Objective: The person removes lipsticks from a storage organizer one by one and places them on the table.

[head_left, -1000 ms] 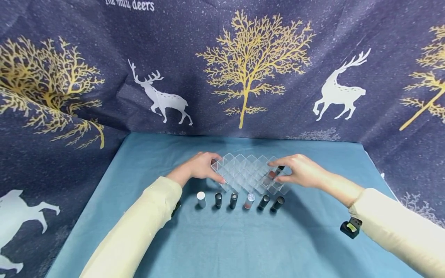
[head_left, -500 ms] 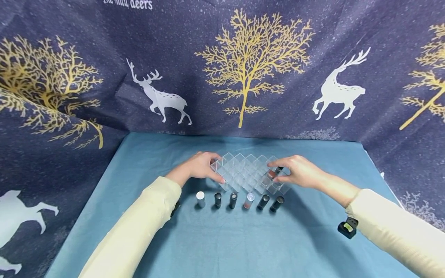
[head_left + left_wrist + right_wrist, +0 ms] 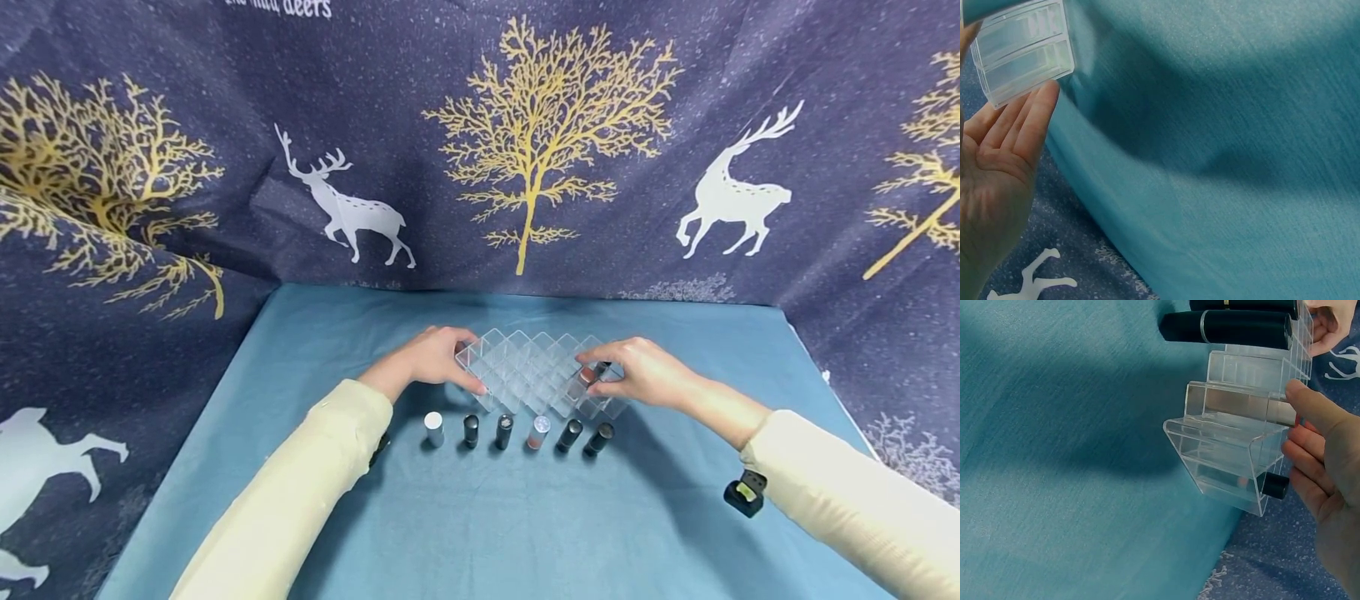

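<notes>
A clear acrylic lipstick organizer (image 3: 517, 371) with diamond-shaped compartments stands on the blue cloth. My left hand (image 3: 435, 357) grips its left end, thumb at the front and fingers behind; the left wrist view shows that hand's fingers along the clear wall. Over the right end, my right hand (image 3: 645, 371) spreads thumb and fingers at the compartment tops. Between them show a reddish-topped lipstick (image 3: 586, 377) and a black-capped lipstick (image 3: 602, 367), both in compartments. In the right wrist view the black cap (image 3: 1275, 485) sticks out below the fingertips. Contact with either lipstick is unclear.
In front of the organizer several lipsticks stand in a row: a white one (image 3: 433, 429) at the left, black ones (image 3: 570, 436), and a clear-capped pinkish one (image 3: 537, 433). A dark printed curtain (image 3: 465, 250) hangs behind the cloth.
The black-capped lipstick sits slightly lower among the right fingers. My right hand and wrist have shifted a little left; the left hand and organizer stay put.
</notes>
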